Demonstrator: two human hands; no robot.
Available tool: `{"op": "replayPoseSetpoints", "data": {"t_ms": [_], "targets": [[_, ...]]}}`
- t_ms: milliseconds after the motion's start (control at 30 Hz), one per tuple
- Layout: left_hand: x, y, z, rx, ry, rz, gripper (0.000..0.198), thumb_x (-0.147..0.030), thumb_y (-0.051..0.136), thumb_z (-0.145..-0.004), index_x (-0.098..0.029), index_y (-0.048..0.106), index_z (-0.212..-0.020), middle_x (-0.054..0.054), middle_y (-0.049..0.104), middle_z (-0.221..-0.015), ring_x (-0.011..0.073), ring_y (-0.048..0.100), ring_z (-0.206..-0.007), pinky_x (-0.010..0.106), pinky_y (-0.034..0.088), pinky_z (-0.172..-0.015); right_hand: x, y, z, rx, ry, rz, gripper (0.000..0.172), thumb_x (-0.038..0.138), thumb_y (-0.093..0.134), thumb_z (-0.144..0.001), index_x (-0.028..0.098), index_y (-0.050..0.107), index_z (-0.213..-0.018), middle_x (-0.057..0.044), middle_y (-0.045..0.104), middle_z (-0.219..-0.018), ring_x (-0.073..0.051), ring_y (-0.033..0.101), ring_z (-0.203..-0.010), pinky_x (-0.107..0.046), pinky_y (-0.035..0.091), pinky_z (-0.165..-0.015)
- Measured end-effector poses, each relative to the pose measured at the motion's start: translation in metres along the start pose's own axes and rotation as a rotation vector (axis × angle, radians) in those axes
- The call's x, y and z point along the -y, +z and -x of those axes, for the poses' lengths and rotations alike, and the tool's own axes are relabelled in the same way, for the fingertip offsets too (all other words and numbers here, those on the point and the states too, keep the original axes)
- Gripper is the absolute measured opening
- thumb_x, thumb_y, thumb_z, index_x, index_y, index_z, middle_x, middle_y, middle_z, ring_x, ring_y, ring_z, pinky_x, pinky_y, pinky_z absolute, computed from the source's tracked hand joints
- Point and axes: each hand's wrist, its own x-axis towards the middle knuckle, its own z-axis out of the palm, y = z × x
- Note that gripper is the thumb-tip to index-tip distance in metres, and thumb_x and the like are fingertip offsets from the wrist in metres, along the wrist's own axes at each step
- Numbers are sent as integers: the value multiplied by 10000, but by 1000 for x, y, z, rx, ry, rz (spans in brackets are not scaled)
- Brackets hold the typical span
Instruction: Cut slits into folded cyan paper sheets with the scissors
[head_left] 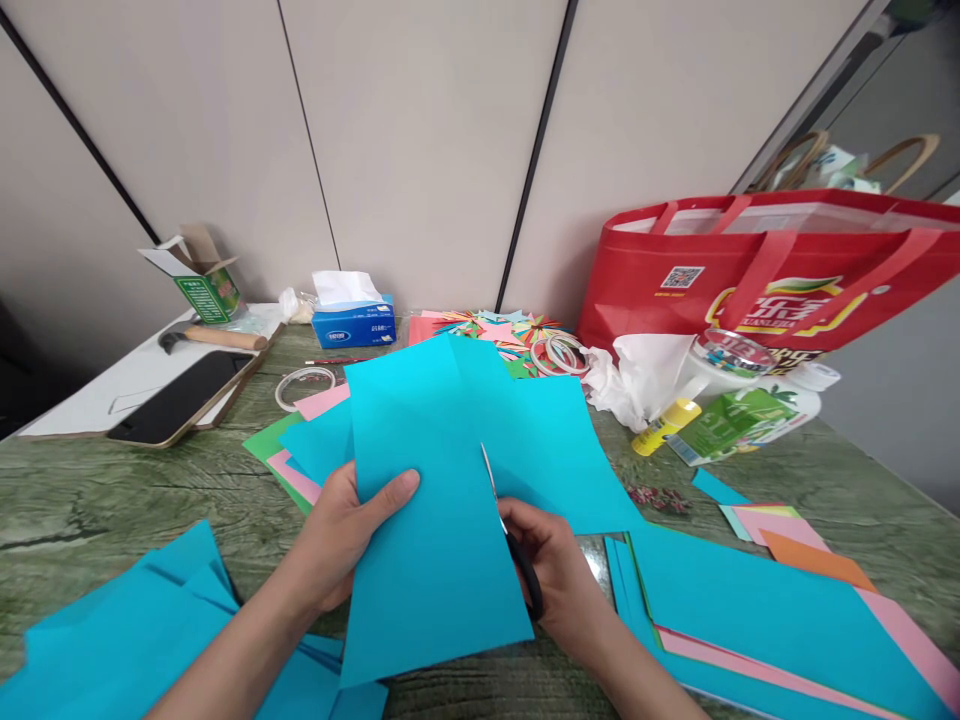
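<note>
My left hand grips a sheet of blue paper by its left edge, thumb on top and fingers behind. The sheet is held up over the table. My right hand is closed round the black handle of a pair of scissors. One blade lies over the sheet near its right side, pointing away from me; the other blade is hidden. More blue paper spreads behind the held sheet. At lower left lies a pile of cut blue pieces.
Coloured paper is stacked at right. Behind stand a red bag, glue stick, green-and-white carton and tissue box. A phone, hammer and tape roll lie at left.
</note>
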Motion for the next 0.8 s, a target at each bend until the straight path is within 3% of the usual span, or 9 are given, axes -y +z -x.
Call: {"op": "replayPoseSetpoints", "data": {"t_ms": [200,367,567,667,800], "targets": [[0,3,0,-15,-17,76,519,-328,671,-639,-202,507,-1115,76,644,-1073,312,588,-957,444,526,-776,0,1,0,-32,20,-23,301,443,686,-608,212,667,-800,-16,665,-604,-206,620,-598,-311,505,-550],[-1,-7,0,19,21,130,476,-285,668,-656,-256,530,-1110,27,630,-1106,306,576,-984,405,552,-757,-5,3,-1,-69,-36,-39,242,360,725,-592,217,666,-778,-24,691,-717,-205,622,-670,-299,499,-599],[-8,-8,-1,-31,31,86,490,-347,652,-657,-252,531,-1122,34,624,-1112,329,572,-983,429,564,-715,-2,8,1,-61,-17,-27,214,351,721,-599,206,634,-730,-8,664,-631,-180,593,-569,-291,483,-546],[-9,-5,-2,-73,26,19,530,-354,673,-629,-194,537,-1115,82,654,-1051,342,594,-934,443,559,-703,-1,10,2,-10,14,-54,247,339,720,-607,210,627,-796,-17,674,-673,-181,599,-586,-283,480,-541],[-9,-8,-3,-7,-37,11,490,-336,649,-662,-206,531,-1119,78,676,-1004,321,618,-892,440,553,-703,-5,6,3,48,-15,-28,332,272,709,-639,216,599,-947,-41,679,-793,-196,620,-701,-290,495,-617]]}}
